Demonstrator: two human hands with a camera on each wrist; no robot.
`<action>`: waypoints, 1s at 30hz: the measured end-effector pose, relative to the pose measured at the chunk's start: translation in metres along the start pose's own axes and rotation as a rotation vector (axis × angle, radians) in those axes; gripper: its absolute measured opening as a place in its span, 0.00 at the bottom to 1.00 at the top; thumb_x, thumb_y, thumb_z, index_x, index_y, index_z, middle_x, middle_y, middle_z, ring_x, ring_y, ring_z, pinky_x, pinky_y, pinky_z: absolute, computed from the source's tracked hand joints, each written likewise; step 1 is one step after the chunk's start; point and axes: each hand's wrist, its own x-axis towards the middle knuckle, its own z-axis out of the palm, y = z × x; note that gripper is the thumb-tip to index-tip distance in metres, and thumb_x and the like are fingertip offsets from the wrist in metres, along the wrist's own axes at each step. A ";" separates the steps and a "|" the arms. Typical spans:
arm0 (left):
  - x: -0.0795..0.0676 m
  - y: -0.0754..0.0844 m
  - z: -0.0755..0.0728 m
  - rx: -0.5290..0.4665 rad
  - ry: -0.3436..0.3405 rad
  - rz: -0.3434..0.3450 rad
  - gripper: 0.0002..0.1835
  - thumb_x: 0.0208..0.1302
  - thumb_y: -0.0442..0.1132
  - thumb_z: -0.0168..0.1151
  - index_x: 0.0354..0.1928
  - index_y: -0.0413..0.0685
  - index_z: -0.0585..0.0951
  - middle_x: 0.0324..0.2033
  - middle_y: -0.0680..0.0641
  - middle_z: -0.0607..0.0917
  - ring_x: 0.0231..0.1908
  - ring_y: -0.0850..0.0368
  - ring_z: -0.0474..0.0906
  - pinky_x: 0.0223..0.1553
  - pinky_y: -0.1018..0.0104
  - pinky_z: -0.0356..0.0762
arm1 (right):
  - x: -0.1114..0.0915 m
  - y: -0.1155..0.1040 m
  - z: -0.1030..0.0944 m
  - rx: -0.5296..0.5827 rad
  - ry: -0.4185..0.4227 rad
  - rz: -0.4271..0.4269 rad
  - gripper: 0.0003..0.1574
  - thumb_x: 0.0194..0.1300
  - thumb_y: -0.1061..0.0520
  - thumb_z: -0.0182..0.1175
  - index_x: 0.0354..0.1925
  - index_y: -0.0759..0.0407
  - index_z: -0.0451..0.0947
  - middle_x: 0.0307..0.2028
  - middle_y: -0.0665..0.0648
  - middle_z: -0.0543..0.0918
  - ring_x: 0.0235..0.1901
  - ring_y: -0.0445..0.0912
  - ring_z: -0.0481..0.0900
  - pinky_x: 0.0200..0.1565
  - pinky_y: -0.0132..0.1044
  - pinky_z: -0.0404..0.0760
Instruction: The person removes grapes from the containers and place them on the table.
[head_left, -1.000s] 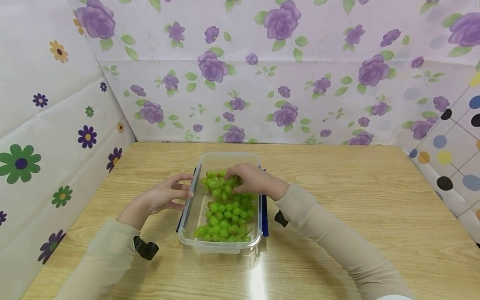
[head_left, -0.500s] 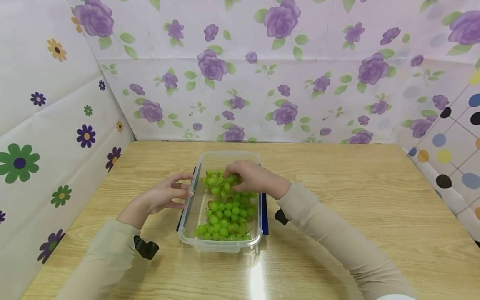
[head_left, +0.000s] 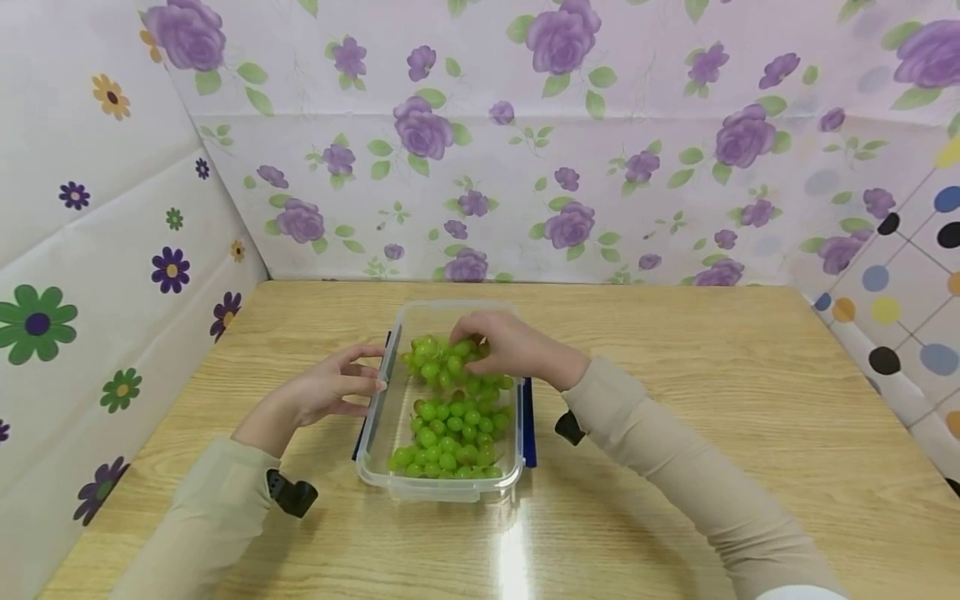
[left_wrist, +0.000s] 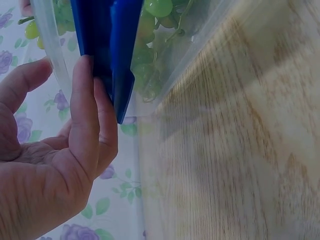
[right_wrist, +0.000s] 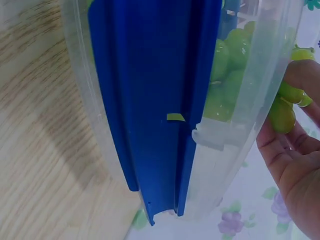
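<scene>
One grape bunch, pinched by the right hand over the clear box that is touched by the spread left hand, may be dropped if held too loosely.

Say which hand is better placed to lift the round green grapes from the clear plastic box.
Right, probably: the right hand grips a bunch of round green grapes, while the left hand touches the side of the clear plastic box.
</scene>
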 end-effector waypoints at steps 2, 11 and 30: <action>0.000 0.000 0.000 0.006 -0.002 0.003 0.40 0.65 0.38 0.58 0.73 0.44 0.49 0.62 0.32 0.60 0.50 0.53 0.72 0.50 0.53 0.78 | -0.001 0.001 -0.001 0.023 0.013 -0.001 0.15 0.55 0.66 0.66 0.43 0.61 0.79 0.41 0.55 0.82 0.38 0.44 0.76 0.39 0.29 0.77; -0.002 0.003 0.000 0.035 0.001 0.013 0.39 0.66 0.39 0.58 0.73 0.43 0.49 0.61 0.31 0.61 0.49 0.53 0.72 0.49 0.53 0.78 | -0.003 -0.003 -0.011 0.011 0.029 -0.001 0.15 0.57 0.64 0.66 0.45 0.60 0.79 0.43 0.56 0.81 0.39 0.45 0.76 0.39 0.31 0.78; -0.008 0.009 0.007 0.092 0.020 0.032 0.36 0.68 0.37 0.56 0.72 0.37 0.52 0.50 0.39 0.70 0.47 0.55 0.74 0.49 0.55 0.79 | -0.010 -0.014 -0.024 0.002 0.029 -0.002 0.16 0.58 0.65 0.65 0.47 0.61 0.78 0.45 0.57 0.81 0.40 0.46 0.78 0.39 0.30 0.79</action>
